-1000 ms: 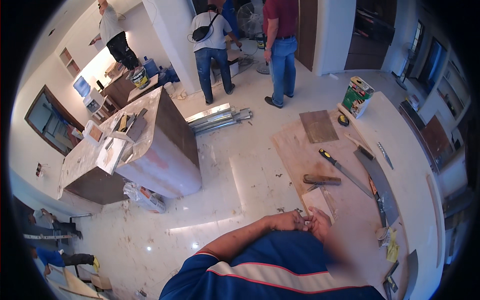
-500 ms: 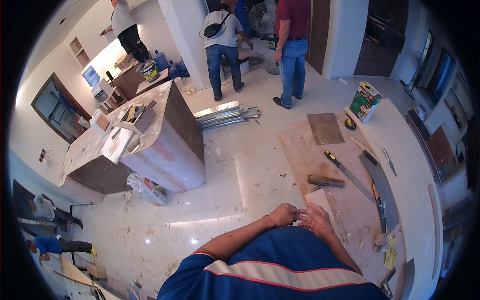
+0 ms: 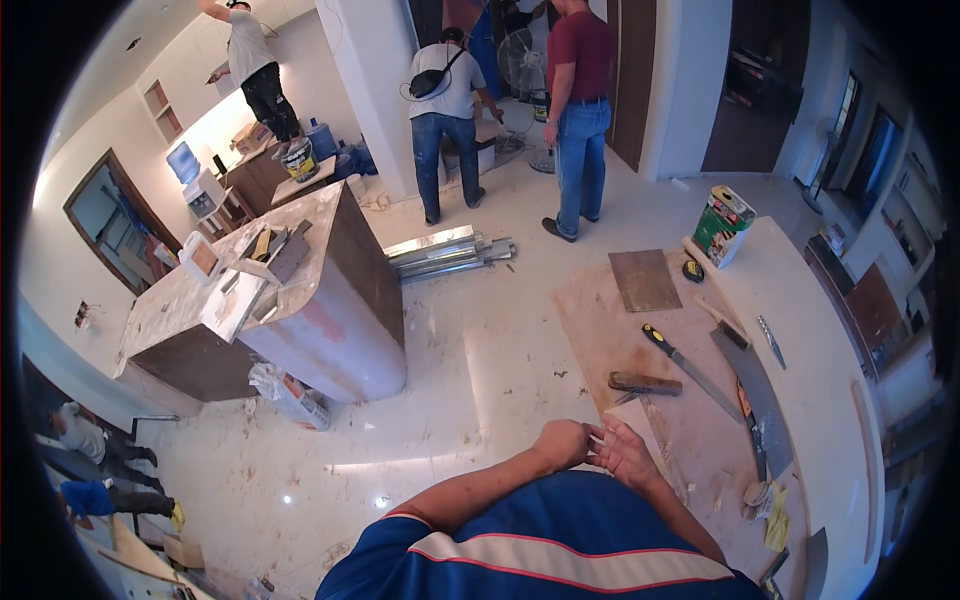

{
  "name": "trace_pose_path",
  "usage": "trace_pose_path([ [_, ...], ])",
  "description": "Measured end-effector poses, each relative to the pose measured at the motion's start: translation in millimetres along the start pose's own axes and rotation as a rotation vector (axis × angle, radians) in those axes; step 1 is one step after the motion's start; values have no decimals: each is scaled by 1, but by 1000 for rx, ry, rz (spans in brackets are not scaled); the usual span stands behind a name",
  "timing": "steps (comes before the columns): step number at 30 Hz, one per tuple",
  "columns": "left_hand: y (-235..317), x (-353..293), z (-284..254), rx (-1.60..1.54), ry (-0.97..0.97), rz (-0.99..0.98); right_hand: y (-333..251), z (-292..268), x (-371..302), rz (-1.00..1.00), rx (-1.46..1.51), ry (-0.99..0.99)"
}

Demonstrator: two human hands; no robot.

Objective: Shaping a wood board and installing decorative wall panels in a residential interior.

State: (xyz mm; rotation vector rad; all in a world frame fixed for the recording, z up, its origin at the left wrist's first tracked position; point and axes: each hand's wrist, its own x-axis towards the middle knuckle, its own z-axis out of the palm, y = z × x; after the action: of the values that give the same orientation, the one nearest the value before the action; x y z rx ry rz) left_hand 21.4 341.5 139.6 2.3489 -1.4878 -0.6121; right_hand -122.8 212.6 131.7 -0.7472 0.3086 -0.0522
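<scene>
In front of my dark blue shirt, my two hands meet. My left hand (image 3: 563,444) is closed, fingers bent; whatever it grips is too small or hidden to make out. Palm upward, my right hand (image 3: 626,452) has its fingers partly spread, their tips close against the left hand. Just beyond the hands, a wooden hand plane (image 3: 645,384) lies on a dusty pinkish board (image 3: 590,310). Farther along the board are a handsaw with a black and yellow handle (image 3: 658,338), a brush (image 3: 724,322) and an orange-and-black handled tool (image 3: 743,398).
A green tin (image 3: 724,226) stands on the pale curved worktop (image 3: 815,390), near a tape measure (image 3: 693,270) and a brown square sheet (image 3: 645,281). Metal profiles (image 3: 450,252) lie beside a dusty counter (image 3: 355,300). Several people work around; one person (image 3: 580,120) stands ahead.
My view has tilted slightly, so the room sits lower in the picture. My hands stay together; the right fingers have shifted a little. The person on the bucket has raised an arm.
</scene>
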Motion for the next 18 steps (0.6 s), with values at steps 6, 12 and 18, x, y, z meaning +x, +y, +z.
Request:
trace_pose_path([
  [6,1,1,-7,-46,34,92,-4,5,-3,-8,52,-45],
  [12,-6,1,8,-74,111,41,0,-2,-4,-2,86,-7],
  [18,-14,-1,17,-656,-79,-170,2,-8,-7,-13,74,113],
])
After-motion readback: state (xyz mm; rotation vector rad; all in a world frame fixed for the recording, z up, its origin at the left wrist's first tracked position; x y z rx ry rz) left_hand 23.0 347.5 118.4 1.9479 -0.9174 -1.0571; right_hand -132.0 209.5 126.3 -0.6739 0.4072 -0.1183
